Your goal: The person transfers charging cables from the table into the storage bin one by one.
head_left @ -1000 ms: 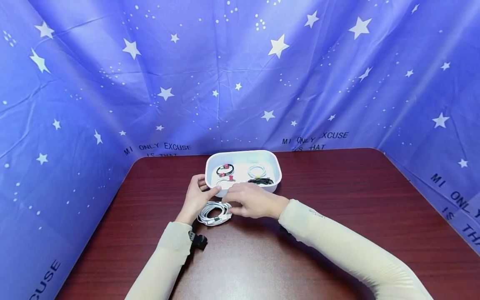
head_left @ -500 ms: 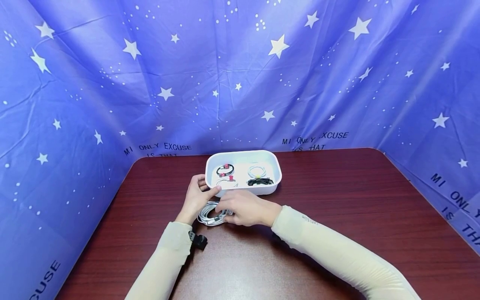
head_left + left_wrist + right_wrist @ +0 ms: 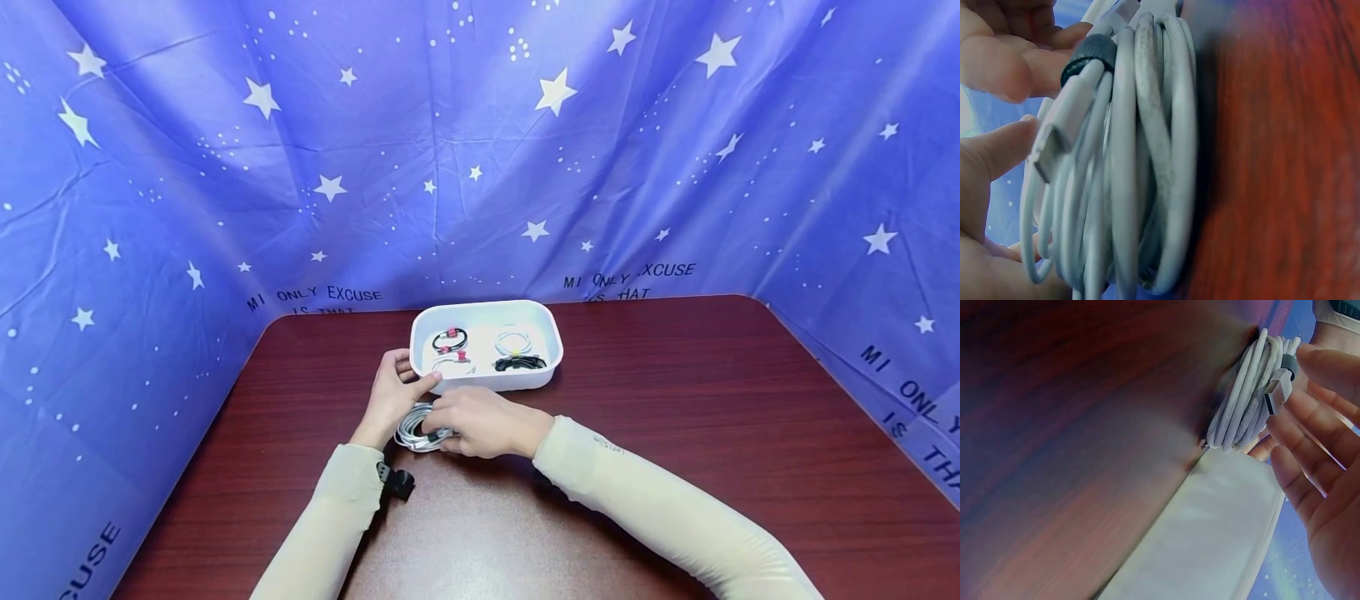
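A coil of white USB cable (image 3: 407,435) lies on the table in front of a white plastic box (image 3: 517,382). My left hand (image 3: 388,402) holds the box at its front left corner, thumb against the front wall and fingers along the left side. Over the coil's right part is my right hand (image 3: 483,423), its index finger dipping toward the loop. In the right wrist view its fingers spread loosely beside the coil, thumb close to the dark cable tie (image 3: 1289,362) and the USB plug (image 3: 1277,392). The left wrist view shows another plug (image 3: 1063,122) below the tie.
Inside the box are a black cable (image 3: 440,343) with red ties, a white cable (image 3: 452,367) with a red tie, a white cable (image 3: 513,342) with a yellow tie, and a black cable bundle (image 3: 521,363). A starry blue curtain (image 3: 480,225) borders the brown table (image 3: 675,400).
My right hand has moved left and toward me, from beside the box's front wall to over the coiled cable. My left hand, the box and the coil have stayed in place.
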{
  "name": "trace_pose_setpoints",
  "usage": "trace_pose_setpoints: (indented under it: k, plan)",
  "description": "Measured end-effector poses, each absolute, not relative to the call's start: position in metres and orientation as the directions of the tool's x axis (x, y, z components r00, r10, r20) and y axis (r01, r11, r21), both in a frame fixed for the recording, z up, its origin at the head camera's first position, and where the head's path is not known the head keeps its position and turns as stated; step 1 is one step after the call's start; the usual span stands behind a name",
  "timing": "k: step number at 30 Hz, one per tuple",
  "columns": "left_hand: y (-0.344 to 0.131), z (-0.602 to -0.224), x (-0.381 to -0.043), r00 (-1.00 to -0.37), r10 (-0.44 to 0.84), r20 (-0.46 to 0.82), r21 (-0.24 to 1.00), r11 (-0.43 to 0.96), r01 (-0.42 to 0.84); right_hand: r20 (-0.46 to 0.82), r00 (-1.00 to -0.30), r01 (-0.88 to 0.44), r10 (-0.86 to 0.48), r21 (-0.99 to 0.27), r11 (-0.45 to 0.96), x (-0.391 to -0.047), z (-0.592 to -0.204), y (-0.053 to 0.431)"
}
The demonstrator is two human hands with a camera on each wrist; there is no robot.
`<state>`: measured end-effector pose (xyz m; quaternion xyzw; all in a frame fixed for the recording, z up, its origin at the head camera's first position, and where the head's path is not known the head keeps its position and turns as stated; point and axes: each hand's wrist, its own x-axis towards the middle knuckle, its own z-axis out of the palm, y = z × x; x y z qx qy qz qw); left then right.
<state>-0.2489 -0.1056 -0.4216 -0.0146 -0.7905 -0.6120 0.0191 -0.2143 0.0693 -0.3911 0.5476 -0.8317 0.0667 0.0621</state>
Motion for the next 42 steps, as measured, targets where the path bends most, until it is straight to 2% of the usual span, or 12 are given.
trace_pose_setpoints:
  k: [17,42]
  plan:
    - [-0.1071,-0.4202,-0.2482,-0.999,-0.002,0.050,0.963,0.265,0.047,0.156,-0.409,-0.908,-0.899,0.028,0.418,-0.2141,-0.3959,0.0614]
    - [-0.1049,-0.4207,-0.2483,-0.999,-0.016,0.039,0.968,0.250,0.034,0.131,-0.423,-0.905,-0.897,-0.015,0.425,-0.2158,-0.3998,0.0679]
